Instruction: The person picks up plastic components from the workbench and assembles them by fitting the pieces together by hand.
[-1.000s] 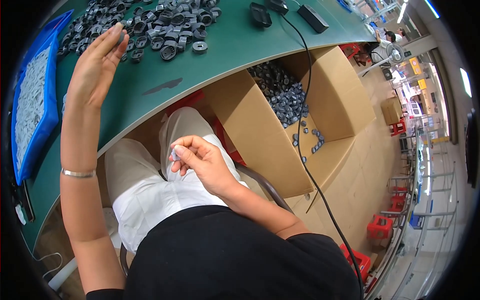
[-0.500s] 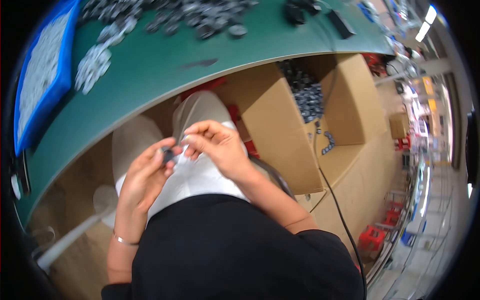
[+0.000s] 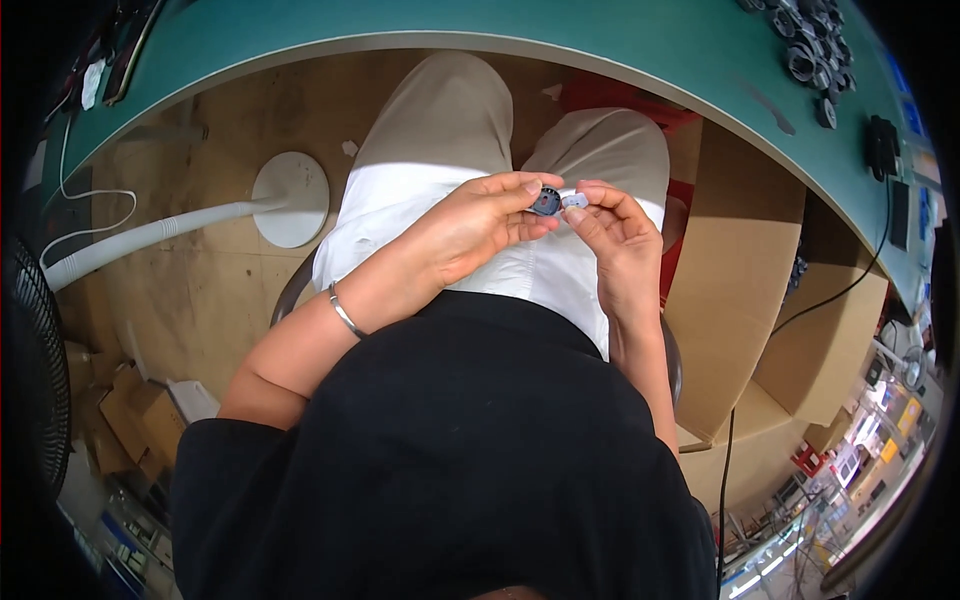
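Over my lap, my left hand (image 3: 500, 212) pinches a small round dark grey plastic part (image 3: 546, 201) between thumb and fingers, its inner face turned up. Close beside it, my right hand (image 3: 618, 222) grips a small whitish piece (image 3: 575, 201) with thumb and fingertips. The two pieces are nearly touching; whether they meet I cannot tell. Fingertips cover part of each.
A green table (image 3: 330, 28) curves across the front, with a pile of dark round parts (image 3: 812, 50) at its far right. An open cardboard box (image 3: 735, 270) stands right of my legs, a black cable (image 3: 728, 500) beside it. At left are a white round-based stand (image 3: 291, 200) and a black fan (image 3: 38, 370).
The view has swung to the left, so the blue tray and most of the piled parts have left the picture. Both hands stay close together, holding their pieces.
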{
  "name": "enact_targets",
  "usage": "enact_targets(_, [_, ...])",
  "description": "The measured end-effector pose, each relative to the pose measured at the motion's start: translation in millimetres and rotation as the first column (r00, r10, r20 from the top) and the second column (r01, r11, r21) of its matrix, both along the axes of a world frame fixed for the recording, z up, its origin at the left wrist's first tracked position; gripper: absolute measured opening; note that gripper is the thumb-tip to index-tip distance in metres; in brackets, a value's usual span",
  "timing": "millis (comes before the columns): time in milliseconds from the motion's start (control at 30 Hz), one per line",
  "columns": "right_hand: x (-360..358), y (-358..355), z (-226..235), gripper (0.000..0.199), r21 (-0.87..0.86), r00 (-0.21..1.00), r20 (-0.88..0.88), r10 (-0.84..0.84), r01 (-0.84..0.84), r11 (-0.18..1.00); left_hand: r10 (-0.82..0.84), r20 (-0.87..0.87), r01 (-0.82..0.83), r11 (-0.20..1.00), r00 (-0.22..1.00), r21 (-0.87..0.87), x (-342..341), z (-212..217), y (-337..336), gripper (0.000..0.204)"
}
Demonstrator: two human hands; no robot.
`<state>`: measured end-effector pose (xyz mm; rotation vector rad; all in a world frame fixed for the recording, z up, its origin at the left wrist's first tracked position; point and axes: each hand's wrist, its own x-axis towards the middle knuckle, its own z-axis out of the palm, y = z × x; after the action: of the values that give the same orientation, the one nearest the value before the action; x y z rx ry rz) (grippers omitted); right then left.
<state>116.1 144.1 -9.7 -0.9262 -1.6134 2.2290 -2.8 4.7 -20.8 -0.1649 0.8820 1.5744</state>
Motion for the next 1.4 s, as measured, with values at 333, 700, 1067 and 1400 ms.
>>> enact_targets(333, [-8, 5, 4, 0.022, 0.168, 0.985, 0.025, 0.173, -0.174, 0.970, -0.007, -0.073, 0.002, 0.997, 0.997, -0.072, -6, -7, 1, 0.032])
enact_targets(700, [-13, -2, -2, 0.016, 0.175, 0.972, 0.208, 0.105, -0.143, 0.974, -0.012, -0.261, -0.015, 0.995, 0.965, -0.102, 0, -19, 3, 0.027])
enact_targets(1067, [-10, -1, -13, 0.014, 0.159, 0.974, 0.219, 0.053, -0.089, 0.983, -0.031, -0.139, 0.009, 0.988, 0.990, -0.157, 4, -9, 6, 0.028])
enact_targets(1400, [-13, 13, -20, 0.017, -0.032, 0.962, 0.260, 0.083, -0.078, 0.996, -0.074, -0.247, 0.031, 0.984, 0.966, -0.175, 10, -9, 7, 0.030])
